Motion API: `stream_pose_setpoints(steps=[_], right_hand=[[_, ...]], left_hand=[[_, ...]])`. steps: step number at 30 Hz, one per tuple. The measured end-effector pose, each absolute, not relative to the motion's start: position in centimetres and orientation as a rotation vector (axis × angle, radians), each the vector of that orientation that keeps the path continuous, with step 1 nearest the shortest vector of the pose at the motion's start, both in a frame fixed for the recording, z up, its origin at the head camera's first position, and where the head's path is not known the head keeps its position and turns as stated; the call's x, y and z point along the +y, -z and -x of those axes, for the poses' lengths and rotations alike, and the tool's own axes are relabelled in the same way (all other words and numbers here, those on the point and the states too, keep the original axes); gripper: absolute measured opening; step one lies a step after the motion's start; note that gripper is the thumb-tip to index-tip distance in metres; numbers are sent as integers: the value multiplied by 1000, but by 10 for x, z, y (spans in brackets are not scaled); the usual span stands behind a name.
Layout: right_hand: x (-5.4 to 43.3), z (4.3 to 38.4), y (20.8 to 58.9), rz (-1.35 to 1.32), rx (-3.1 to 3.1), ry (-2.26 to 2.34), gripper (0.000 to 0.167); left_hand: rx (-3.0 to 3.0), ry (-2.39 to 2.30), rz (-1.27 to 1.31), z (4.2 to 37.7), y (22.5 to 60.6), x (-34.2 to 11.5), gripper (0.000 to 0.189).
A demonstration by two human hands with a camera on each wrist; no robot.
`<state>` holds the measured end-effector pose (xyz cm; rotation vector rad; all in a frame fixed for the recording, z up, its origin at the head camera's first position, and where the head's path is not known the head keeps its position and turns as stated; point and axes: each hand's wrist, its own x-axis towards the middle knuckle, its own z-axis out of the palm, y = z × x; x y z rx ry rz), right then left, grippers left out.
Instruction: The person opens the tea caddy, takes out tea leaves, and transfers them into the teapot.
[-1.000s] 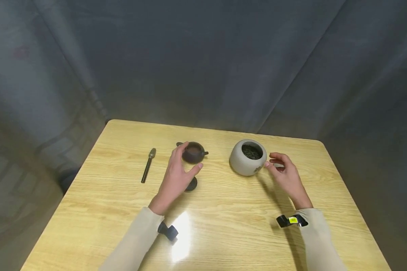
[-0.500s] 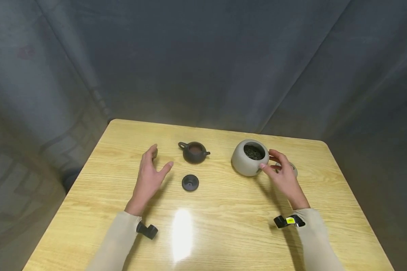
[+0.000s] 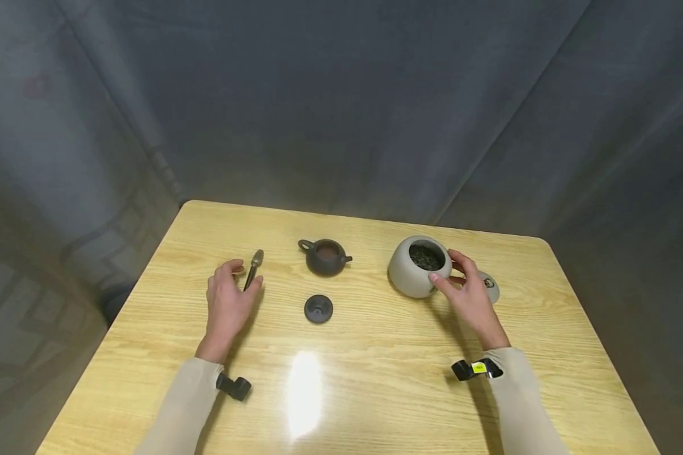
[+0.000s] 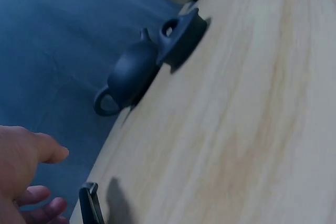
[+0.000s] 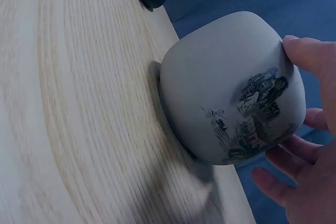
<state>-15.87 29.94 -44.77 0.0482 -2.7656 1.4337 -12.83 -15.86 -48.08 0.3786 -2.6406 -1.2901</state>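
In the head view my right hand [image 3: 470,298] holds the side of a pale grey ceramic tea jar [image 3: 411,273], thumb near the rim and fingers on its far right side. Dark dried tea leaves [image 3: 424,257] show inside the jar, and the right wrist view shows a painted landscape on its wall. Over the table at left, my left hand [image 3: 227,302] is beside a teaspoon [image 3: 253,268] with a dark handle, fingers loosely bent around nothing. The hand hides the handle's lower end; the left wrist view shows a gap between fingers and handle.
A small dark teapot [image 3: 326,258] stands lidless between the hands, its spout toward the jar. Its round lid [image 3: 319,309] lies nearer me. The jar's lid [image 3: 491,287] lies partly hidden behind my right hand. A grey curtain [image 3: 330,114] hangs behind the wooden table [image 3: 375,392].
My left hand has moved left, away from the teapot, to beside the teaspoon, uncovering the teapot and its lid. My right hand has closed in from beside the jar onto its side.
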Motion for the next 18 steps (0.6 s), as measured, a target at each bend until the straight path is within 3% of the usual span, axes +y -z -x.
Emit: stream_pose_setpoints(steps=[8, 18], right_hand=[[298, 161, 452, -43, -2746, -1445, 83], [297, 162, 455, -50, -2698, -1482, 81]], left_hand=[[-2736, 1148, -378, 125, 488, -171, 44], [-2837, 907, -277, 112, 491, -177, 40]])
